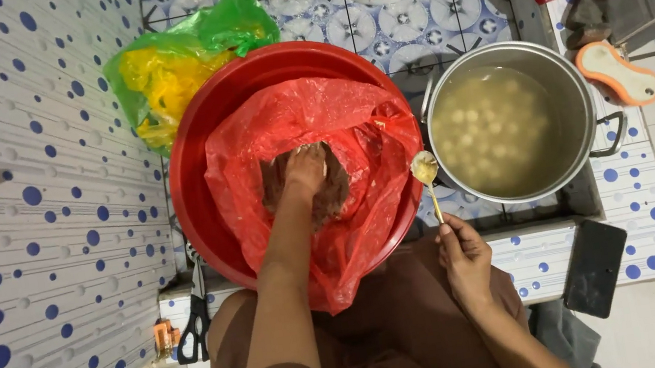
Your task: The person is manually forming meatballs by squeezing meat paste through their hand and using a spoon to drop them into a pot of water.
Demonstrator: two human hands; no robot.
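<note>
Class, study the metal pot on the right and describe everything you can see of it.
The pot is round, silvery metal with a dark side handle. It stands upright and uncovered on the blue-patterned tiled counter, right of the red basin. It holds cloudy pale liquid with many small light balls floating in it. A spoon, held by the right hand, hovers near its left rim.

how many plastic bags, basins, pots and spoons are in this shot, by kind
plastic bags: 2, the red bag that the left hand reaches into, and the green bag
basins: 1, the red basin
pots: 1, the metal pot
spoons: 1, the spoon held in the right hand
total: 5
</note>
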